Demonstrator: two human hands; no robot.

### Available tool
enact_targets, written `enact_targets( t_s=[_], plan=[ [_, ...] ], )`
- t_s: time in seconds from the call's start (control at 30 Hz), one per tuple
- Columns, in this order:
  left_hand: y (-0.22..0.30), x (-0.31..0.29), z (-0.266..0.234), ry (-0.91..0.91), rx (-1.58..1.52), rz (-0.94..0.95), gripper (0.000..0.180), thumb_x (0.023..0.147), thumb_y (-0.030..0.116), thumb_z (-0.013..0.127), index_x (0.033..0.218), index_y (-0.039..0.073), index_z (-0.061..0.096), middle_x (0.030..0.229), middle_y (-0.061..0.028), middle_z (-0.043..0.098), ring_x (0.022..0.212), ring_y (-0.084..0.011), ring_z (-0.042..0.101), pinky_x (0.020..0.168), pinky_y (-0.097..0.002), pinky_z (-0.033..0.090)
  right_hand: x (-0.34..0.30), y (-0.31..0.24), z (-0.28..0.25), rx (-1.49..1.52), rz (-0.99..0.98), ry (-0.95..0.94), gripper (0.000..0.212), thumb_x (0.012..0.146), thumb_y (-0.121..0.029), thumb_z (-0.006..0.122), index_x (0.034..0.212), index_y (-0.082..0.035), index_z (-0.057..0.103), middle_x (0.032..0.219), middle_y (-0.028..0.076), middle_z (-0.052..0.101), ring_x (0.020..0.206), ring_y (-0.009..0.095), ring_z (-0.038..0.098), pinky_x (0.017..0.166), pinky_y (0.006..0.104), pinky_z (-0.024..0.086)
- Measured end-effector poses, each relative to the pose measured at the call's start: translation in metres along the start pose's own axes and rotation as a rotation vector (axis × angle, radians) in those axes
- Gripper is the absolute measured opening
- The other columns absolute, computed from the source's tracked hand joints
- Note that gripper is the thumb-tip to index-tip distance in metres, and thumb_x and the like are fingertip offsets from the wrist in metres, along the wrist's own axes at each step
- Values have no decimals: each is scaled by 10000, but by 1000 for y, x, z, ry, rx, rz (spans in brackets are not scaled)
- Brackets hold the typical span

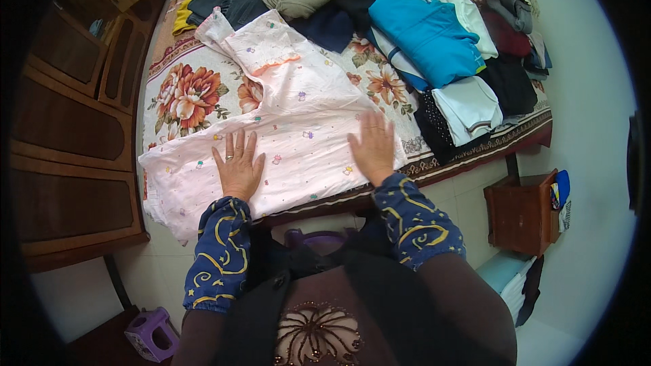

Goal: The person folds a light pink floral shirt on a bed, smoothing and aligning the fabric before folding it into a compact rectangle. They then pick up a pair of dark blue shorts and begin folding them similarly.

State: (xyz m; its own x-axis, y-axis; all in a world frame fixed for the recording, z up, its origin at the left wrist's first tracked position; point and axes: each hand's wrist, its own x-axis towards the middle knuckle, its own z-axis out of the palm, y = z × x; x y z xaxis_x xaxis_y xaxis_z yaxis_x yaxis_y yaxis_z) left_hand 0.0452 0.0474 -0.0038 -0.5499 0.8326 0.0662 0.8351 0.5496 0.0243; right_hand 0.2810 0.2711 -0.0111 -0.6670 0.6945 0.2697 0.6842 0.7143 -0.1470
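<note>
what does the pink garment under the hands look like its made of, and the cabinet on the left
The pink garment looks like thin woven cloth, probably cotton: matte, softly creased, lying flat under the left hand and right hand, with small coloured printed motifs. The cabinet looks like dark brown wood with a slight sheen, judging by its raised panels and framed doors; whether it is solid wood or veneer cannot be told.

Dark wooden headboard at left, pale tiled floor, small wooden cabinet, purple plastic stool
</note>
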Motion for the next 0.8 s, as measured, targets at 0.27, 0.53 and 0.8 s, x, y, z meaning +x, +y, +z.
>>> enact_targets(
  t_s=[0.27, 0.53, 0.8],
  plan=[
    [-1, 9, 2, 132, -28, -120, 541, 928, 358, 527, 1419, 152, 432, 1506, -115, 352, 1426, -307, 245, 1092, -634, 151, 39, 27, 3, -5, 48, 205, 538, 884, -284, 600, 1310, 20, 474, 1391, 186, 455, 1321, 356, 375, 1110, 493, 235],
    [20, 102, -31, 436, -455, 18, 472, 803, 206, 697, 1240, 93, 560, 1273, -157, 551, 1150, -342, 522, 952, -438, 420, 157, -29, 17, 253, 118, 104, 461, 829, -274, 677, 1203, -33, 558, 1161, 165, 591, 1130, 330, 506, 948, 457, 386],
    [42, 201, -28, 489, -106, 160, 405, 795, 167, 677, 1181, 88, 585, 1202, -135, 592, 1105, -305, 561, 889, -408, 435, 168, -41, 27, 270, 320, -85, 459, 776, -358, 728, 1132, -96, 606, 1010, 136, 675, 1009, 320, 601, 868, 453, 404]
  ],
)
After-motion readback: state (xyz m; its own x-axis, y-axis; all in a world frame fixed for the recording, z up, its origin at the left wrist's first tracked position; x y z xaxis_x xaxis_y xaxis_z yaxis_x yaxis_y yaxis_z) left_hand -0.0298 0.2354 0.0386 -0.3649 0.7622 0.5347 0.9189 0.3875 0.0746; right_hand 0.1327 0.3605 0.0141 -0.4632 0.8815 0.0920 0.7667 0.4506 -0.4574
